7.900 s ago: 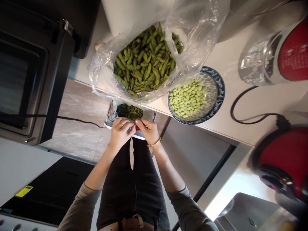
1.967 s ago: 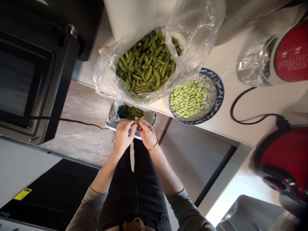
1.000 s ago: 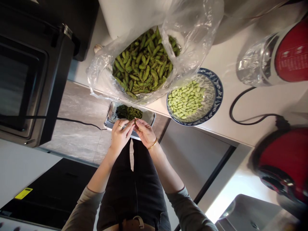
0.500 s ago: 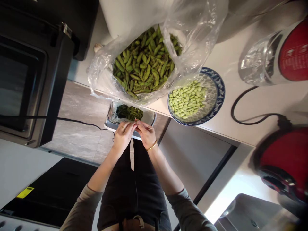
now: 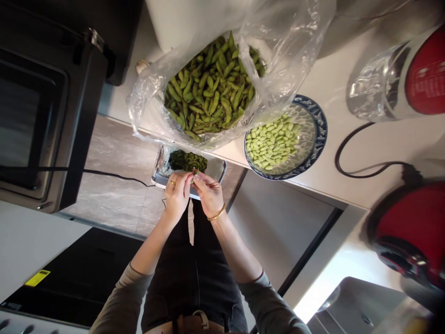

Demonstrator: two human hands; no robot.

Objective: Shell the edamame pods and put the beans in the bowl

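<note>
Left hand (image 5: 177,192) and right hand (image 5: 211,196) pinch a green pod (image 5: 195,172); the bowl (image 5: 321,127) lies at two o'clock, nearer the right.

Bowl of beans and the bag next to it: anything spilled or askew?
Nothing looks spilled: the beans lie inside the bowl. But the bowl's rim appears to reach past the front edge of the counter, and the plastic bag crosses that edge too, which looks a little precarious.

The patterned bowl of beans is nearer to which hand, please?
Right. The right hand is to the lower left of the bowl in view; the left hand is farther left.
</note>
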